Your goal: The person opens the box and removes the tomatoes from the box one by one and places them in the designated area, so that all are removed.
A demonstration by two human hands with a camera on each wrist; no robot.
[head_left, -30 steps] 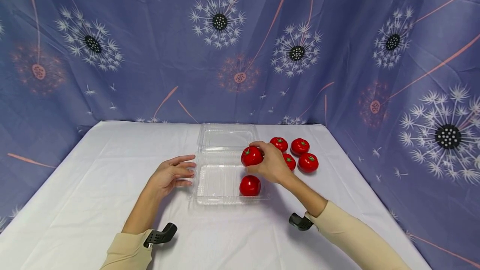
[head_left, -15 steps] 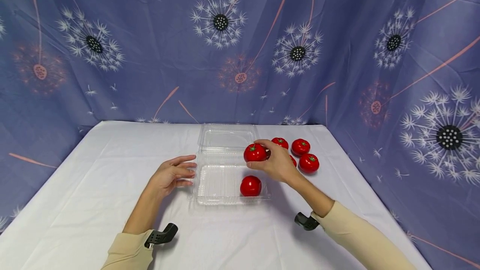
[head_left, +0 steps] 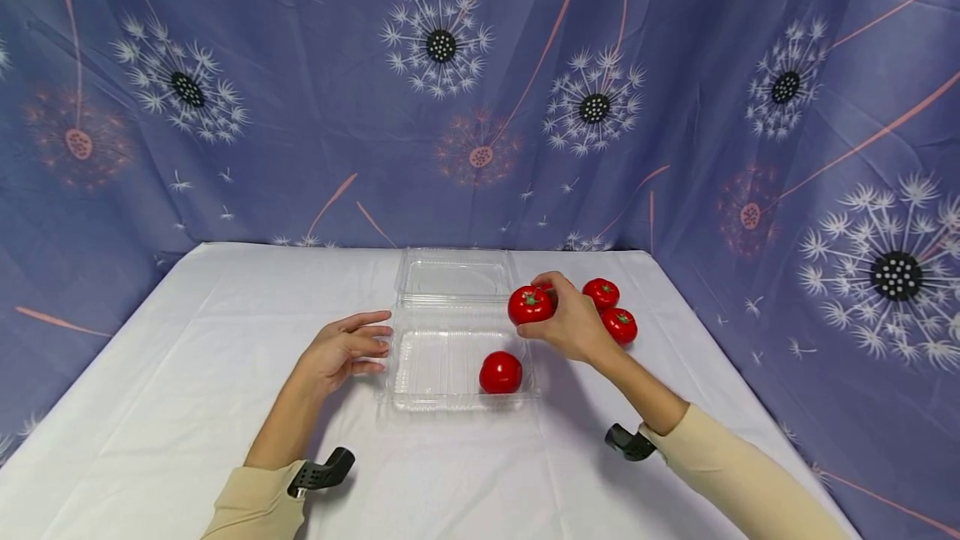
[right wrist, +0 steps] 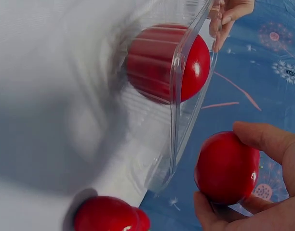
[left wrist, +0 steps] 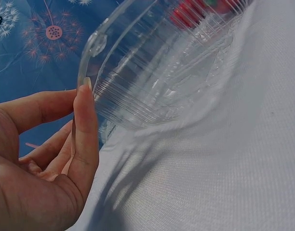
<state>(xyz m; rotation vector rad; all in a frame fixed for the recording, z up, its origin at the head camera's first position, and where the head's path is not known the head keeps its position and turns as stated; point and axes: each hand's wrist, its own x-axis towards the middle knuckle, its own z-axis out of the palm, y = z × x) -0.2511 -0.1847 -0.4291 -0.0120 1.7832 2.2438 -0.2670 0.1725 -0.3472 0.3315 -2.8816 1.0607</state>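
Observation:
My right hand (head_left: 570,322) holds a shiny red tomato (head_left: 529,306) with a green star-shaped top, between thumb and fingers. It is raised at the back right corner of a clear plastic clamshell container (head_left: 431,361). In the right wrist view, this tomato (right wrist: 227,167) is outside the container wall. A second tomato (head_left: 500,372) lies inside the container's base, at the front right. At the left side, my left hand (head_left: 347,348) pinches the container's rim; the left wrist view shows thumb and forefinger (left wrist: 86,115) at that edge.
The container's hinged lid (head_left: 456,275) lies open behind the base. Loose tomatoes (head_left: 618,326) sit to the right on the white cloth (head_left: 187,390), some partly hidden behind my right hand. A blue dandelion-print curtain (head_left: 315,90) stands behind the table.
My right hand has moved to the right with the tomato, from over the container toward the loose tomatoes. The left hand and the container have stayed put.

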